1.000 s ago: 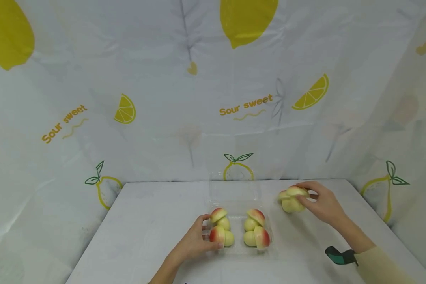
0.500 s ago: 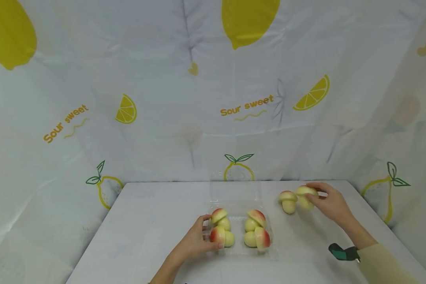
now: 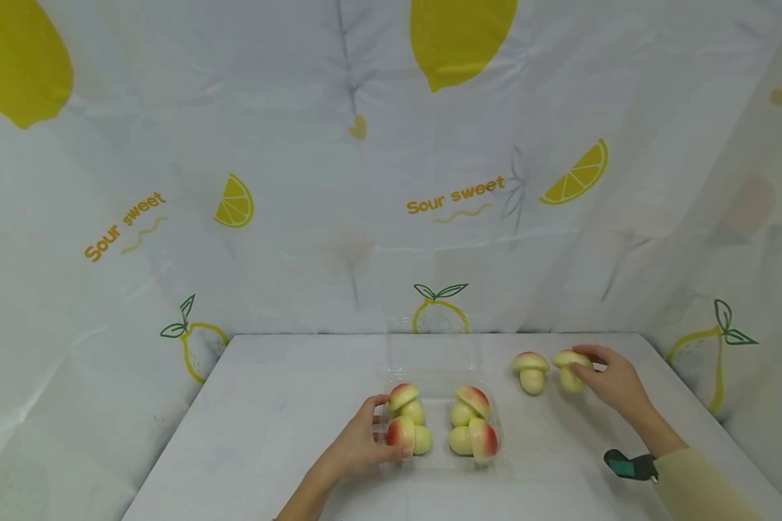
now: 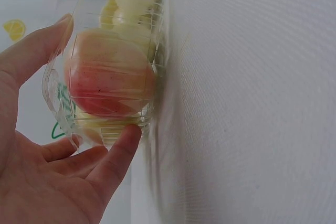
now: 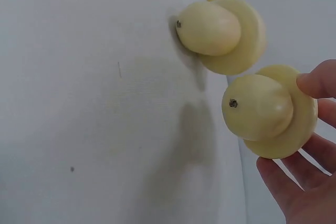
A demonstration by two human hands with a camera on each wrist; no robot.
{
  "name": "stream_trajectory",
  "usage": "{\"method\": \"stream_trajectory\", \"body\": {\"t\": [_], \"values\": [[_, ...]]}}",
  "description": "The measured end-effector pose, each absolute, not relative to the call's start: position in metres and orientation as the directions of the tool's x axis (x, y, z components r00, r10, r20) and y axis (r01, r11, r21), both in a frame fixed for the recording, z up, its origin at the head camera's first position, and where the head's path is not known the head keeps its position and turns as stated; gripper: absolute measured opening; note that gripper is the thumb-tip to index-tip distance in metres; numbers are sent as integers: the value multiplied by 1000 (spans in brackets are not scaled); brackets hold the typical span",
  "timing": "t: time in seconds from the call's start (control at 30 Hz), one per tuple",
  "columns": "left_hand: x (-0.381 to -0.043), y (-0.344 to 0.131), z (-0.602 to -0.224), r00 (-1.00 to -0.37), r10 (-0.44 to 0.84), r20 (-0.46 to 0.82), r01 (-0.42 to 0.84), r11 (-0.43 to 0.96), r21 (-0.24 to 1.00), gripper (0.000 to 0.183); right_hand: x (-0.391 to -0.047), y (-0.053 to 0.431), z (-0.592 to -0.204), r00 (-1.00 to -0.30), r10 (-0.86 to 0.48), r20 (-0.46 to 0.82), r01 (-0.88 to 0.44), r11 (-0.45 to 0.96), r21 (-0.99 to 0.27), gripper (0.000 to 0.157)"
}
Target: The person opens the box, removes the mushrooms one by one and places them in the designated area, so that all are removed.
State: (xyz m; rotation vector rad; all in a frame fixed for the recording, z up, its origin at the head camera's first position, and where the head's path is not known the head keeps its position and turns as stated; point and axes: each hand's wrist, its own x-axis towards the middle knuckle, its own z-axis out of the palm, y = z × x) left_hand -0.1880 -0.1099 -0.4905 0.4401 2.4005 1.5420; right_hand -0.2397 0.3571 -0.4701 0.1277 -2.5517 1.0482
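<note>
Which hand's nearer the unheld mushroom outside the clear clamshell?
Right. The right hand is just right of the unheld mushroom, pinching a second mushroom. The left hand is farther, off leftward, gripping the left side of the clear clamshell.

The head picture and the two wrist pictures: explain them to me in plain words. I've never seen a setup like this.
There is no machine here: a person works bare-handed. The head picture comes from a camera worn on the head, looking forward and down; each wrist picture comes from a camera worn on that wrist. On the white table sits an open clear box with four mushroom-shaped pieces inside. The left hand grips the box's left side. The right hand holds a fifth piece by its cap, and a sixth piece is beside it. Behind hangs a lemon-printed sheet.
</note>
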Motion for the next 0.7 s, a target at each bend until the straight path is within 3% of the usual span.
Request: {"method": "stream_trajectory", "body": {"t": [0.7], "values": [[-186, -109, -488, -924, 376, -61, 102, 396, 912, 94, -247, 362, -490, -976, 63, 207, -97, 728, -679, 52]]}}
